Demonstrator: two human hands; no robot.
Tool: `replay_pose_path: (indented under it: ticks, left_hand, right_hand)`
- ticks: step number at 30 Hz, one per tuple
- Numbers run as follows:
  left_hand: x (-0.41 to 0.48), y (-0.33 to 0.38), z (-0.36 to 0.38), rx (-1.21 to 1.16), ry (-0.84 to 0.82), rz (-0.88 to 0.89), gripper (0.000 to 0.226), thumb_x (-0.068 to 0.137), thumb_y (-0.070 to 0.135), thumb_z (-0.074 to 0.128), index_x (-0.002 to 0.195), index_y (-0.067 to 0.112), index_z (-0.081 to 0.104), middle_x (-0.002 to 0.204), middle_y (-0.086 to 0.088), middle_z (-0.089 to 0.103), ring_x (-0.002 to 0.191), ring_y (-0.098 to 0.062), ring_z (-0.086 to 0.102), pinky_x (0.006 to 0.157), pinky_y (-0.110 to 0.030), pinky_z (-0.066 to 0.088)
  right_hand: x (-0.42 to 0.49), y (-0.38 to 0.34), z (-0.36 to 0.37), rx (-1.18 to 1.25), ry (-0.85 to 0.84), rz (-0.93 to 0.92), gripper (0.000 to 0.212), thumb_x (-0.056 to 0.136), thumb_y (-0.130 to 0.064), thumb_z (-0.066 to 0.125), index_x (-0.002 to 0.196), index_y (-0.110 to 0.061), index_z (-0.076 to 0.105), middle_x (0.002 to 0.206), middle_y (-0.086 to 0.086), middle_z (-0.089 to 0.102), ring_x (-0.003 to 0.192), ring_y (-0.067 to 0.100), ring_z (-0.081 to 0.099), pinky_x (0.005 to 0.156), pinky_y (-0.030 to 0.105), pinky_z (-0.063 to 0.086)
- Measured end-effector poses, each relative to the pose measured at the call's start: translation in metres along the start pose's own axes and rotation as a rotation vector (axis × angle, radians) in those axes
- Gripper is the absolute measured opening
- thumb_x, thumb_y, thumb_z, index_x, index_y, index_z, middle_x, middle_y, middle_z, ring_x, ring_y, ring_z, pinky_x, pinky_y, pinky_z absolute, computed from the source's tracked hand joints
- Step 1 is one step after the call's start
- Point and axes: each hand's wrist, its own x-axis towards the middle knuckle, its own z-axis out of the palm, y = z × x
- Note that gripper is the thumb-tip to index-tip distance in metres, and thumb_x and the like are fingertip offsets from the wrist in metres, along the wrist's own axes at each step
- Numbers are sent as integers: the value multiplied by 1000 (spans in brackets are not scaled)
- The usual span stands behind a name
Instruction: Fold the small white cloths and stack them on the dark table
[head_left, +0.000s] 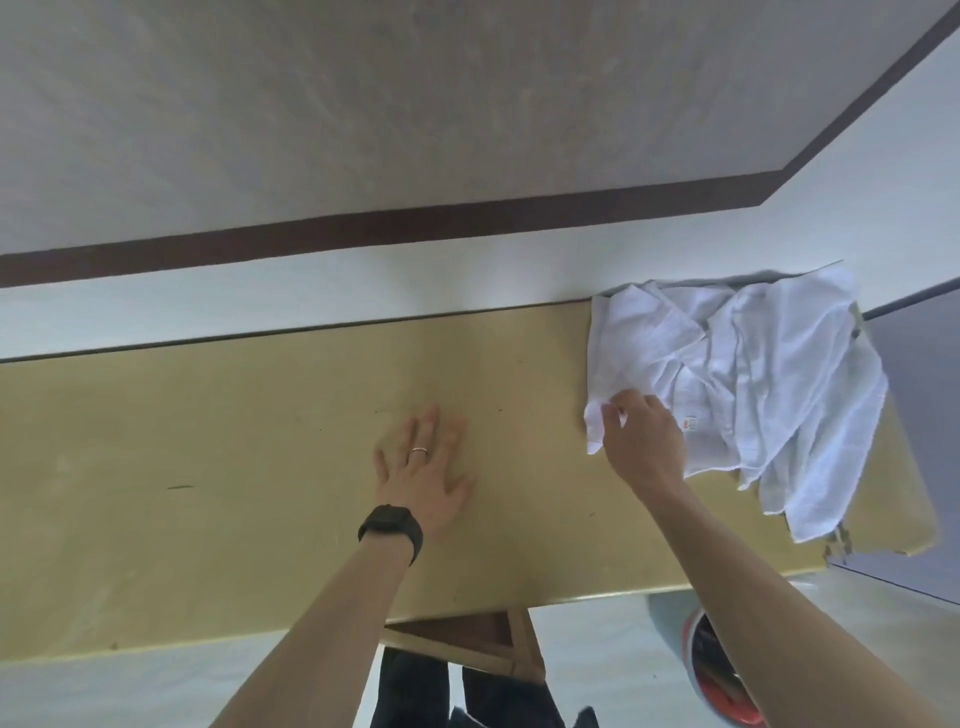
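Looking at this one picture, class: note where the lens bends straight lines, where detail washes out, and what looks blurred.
Head view: the table has bowed edges, a wide-angle effect; the cloths are bright, their folds partly washed out; the left hand looks slightly smeared; light is soft, shadows faint.

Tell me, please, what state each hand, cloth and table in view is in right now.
left hand: open, lying flat on the tan table, holding nothing.
right hand: pinching the near corner of the pinched cloth.
pinched cloth: unfolded, wrinkled, lying on the heap's left side.
cloth heap: unfolded, crumpled together at the tan table's right end.
tan table: bears the heap and the left hand.
watch: worn on the left wrist.
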Motion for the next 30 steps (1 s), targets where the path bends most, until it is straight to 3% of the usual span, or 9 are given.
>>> replay_pose_path:
  ticks: [4, 5, 7, 10, 15, 19, 25, 28, 30]
  left_hand:
    - [0, 1, -10, -28, -62, 7, 76, 96, 54, 42, 151, 50, -10, 159, 15, -28, 149, -18, -19, 119, -59, 0]
    - [0, 5, -17, -52, -89, 0, 77, 95, 49, 46, 153, 46, -4, 161, 11, -23, 150, -20, -15, 120, -58, 4]
    - [-5, 20, -38, -157, -90, -5, 71, 94, 42, 51, 155, 35, 15, 165, -3, 6, 150, -26, 6, 119, -50, 17]
    - [-29, 49, -69, -358, 99, 144, 59, 92, 39, 58, 145, 27, 37, 147, -3, 42, 136, -24, 36, 109, -40, 34]
    - [-101, 80, -113, -538, 223, 418, 58, 82, 54, 68, 133, 36, 47, 136, 17, 46, 125, -5, 40, 106, -30, 33]
    - [-145, 75, -139, -554, 320, 479, 55, 80, 62, 65, 127, 39, 49, 129, 21, 51, 115, -3, 45, 96, -26, 38]
    - [-170, 27, -172, -618, 477, 481, 8, 94, 44, 57, 97, 38, 62, 106, 23, 62, 98, -2, 54, 83, -24, 44]
    - [-182, -4, -181, -624, 498, 501, 8, 89, 37, 57, 87, 42, 51, 98, 23, 65, 90, -2, 57, 77, -29, 49]
    - [-191, -23, -186, -648, 499, 506, 9, 85, 37, 57, 89, 39, 49, 91, 20, 64, 87, -4, 59, 76, -34, 52]
  right_hand:
    - [-22, -9, -28, 312, 119, 10, 15, 98, -31, 54, 100, -23, 67, 93, -4, 63, 91, 18, 62, 75, 25, 36]
    - [-31, -16, -41, 400, 150, 20, 12, 97, -31, 57, 99, -26, 67, 89, -7, 65, 88, 12, 63, 72, 18, 38]
    - [-52, -31, -67, 521, 166, 35, 9, 97, -32, 59, 100, -30, 66, 82, -12, 68, 77, -1, 62, 65, 7, 39]
    - [-82, -51, -102, 654, 122, -21, 13, 97, -28, 59, 107, -34, 63, 81, -7, 70, 71, -1, 64, 67, 16, 45]
    - [-134, -88, -143, 881, 11, -58, 20, 97, -11, 57, 103, -23, 73, 94, 1, 75, 91, 19, 71, 87, 35, 57]
    - [-183, -121, -157, 875, 0, -102, 24, 96, -11, 58, 105, -24, 75, 96, -5, 76, 91, 19, 72, 89, 35, 57]
    - [-240, -163, -160, 853, -41, -201, 37, 85, 3, 63, 108, -24, 74, 93, -9, 77, 92, 3, 70, 77, 12, 51]
    - [-253, -176, -147, 690, 2, -254, 33, 83, -14, 75, 106, -37, 71, 93, -17, 75, 93, 1, 69, 85, 21, 53]
    - [-262, -184, -136, 595, 75, -319, 28, 80, -22, 80, 101, -37, 71, 88, -22, 73, 89, -1, 68, 84, 15, 50]
